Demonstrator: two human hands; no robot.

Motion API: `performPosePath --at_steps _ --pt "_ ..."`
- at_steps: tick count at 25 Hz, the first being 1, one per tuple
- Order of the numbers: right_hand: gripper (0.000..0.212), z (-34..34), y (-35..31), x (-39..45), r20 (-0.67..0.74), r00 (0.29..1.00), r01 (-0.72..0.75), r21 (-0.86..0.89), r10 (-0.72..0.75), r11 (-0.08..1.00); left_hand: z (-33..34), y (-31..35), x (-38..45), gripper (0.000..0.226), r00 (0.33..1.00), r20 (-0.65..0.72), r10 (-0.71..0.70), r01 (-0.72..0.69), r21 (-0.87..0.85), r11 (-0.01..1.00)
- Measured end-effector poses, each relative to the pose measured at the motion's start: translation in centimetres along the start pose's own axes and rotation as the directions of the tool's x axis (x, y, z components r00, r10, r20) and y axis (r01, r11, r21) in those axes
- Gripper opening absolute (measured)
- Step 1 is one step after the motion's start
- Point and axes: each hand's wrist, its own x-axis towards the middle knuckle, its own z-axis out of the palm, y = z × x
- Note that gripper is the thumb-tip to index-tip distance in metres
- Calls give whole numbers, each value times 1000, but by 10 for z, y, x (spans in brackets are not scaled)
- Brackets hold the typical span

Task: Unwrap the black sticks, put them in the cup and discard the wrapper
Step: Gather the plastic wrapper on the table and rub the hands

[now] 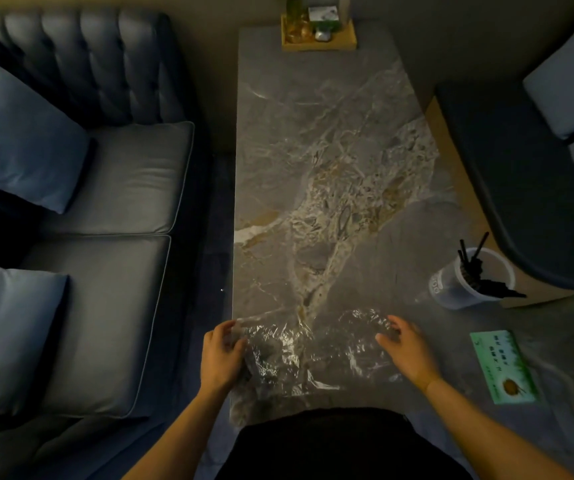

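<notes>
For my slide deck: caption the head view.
Both hands, left hand and right hand, gather the clear wrapper on the marble table; black sticks already stand in the cup.

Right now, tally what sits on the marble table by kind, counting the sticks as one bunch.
Clear plastic wrapper: 1
Cup: 1
Bunch of black sticks: 1
Green packet: 1
Wooden tray: 1
Total: 5

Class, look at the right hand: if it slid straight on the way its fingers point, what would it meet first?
The right hand points up and left, with its fingertips already on the clear wrapper. Going on, it would probably push into that crumpled plastic first; beyond it only bare table shows.
</notes>
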Motion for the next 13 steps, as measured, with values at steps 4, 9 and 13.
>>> performPosePath --at_steps 4,9,13 --pt "46 -18 15 -27 -3 979 187 -402 -205 896 -3 13 -11 39 955 76 285 -295 272 916" --pt "43 -56 23 -33 27 964 218 -648 -264 730 17 59 -17 37 816 370 445 -577 474 665" --pt "42 -88 39 -29 131 957 280 -661 -260 697 58 98 -17 45 707 627 326 -696 538 475"
